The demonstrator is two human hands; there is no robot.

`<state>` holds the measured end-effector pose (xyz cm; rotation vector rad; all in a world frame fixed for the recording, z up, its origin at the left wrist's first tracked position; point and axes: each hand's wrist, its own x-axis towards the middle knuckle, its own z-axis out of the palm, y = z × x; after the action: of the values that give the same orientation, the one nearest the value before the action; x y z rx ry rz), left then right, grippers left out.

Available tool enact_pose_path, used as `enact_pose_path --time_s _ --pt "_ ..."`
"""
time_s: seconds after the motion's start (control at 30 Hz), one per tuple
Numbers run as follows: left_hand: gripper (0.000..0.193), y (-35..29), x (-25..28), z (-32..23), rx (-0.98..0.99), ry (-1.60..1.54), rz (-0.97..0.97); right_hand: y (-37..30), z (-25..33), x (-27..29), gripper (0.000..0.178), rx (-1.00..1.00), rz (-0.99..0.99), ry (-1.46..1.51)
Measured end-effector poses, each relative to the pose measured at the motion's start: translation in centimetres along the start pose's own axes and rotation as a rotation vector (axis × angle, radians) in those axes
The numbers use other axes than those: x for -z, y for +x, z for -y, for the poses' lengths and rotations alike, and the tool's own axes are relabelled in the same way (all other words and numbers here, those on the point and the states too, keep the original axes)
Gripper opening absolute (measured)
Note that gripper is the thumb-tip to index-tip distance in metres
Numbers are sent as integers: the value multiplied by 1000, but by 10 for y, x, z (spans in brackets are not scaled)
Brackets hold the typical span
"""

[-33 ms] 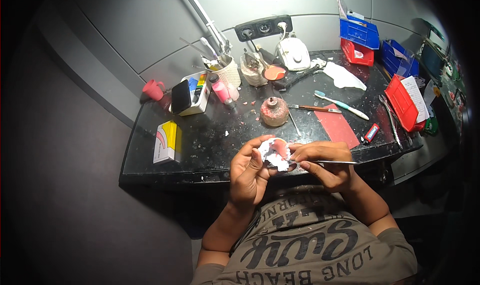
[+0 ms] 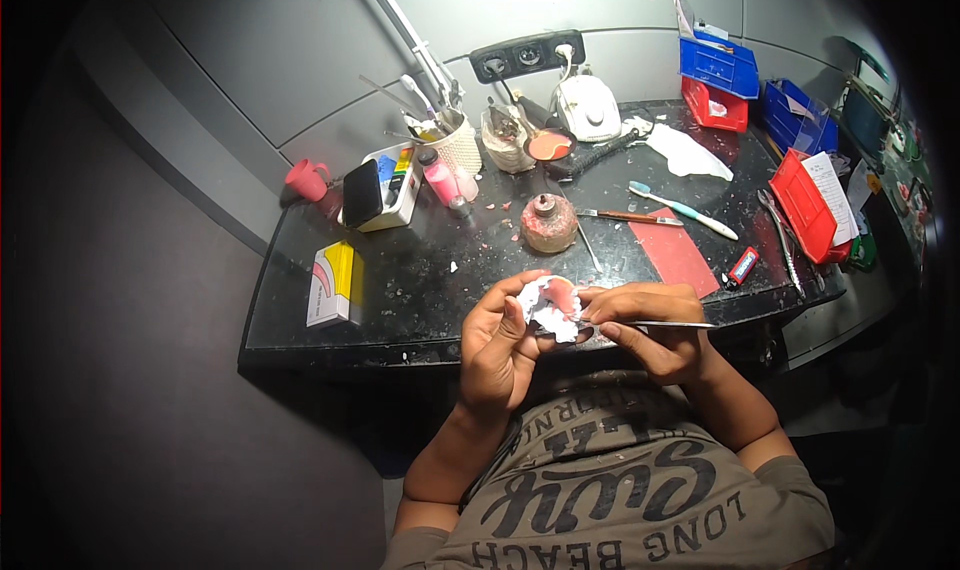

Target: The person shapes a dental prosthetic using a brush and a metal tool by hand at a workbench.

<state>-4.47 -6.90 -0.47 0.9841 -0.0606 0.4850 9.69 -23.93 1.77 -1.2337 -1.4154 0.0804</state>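
A denture model [image 2: 553, 308], white plaster with a pink curved base, is held up at the table's front edge. My left hand [image 2: 494, 348] grips it from the left, thumb on the near side and fingers behind. My right hand [image 2: 655, 332] is closed round a slim metal carving tool [image 2: 682, 324], whose shaft points out to the right. The tool's working end meets the model's right side, partly hidden by my fingers. Beyond my hands stands a squat, pink-stained alcohol burner [image 2: 549, 225], with a thin metal instrument [image 2: 590, 247] lying beside it.
On the black table [image 2: 400, 310] lie a pink wax sheet [image 2: 672, 260], a toothbrush [image 2: 690, 213], a brown-handled knife [image 2: 632, 217] and a red lighter [image 2: 741, 267]. At left are a yellow-white box [image 2: 335, 283] and a phone [image 2: 363, 192]. Red bins [image 2: 803, 202] stand at right.
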Motion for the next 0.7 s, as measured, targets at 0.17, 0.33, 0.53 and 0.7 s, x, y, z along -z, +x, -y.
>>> enact_pose_path --time_s 0.17,0.33,0.53,0.7 --pt "53 3 -3 0 19 -9 -33 -2 -4 -2 12 -15 -2 25" --pt "52 4 -5 3 -20 50 -38 -7 -12 -8 10 -249 -112 422" --pt "47 3 0 15 -101 107 -21 -5 -13 -6 12 -85 -102 107" --pt "45 1 -2 17 -164 152 -28 -3 -9 -11 13 3 -80 -84"
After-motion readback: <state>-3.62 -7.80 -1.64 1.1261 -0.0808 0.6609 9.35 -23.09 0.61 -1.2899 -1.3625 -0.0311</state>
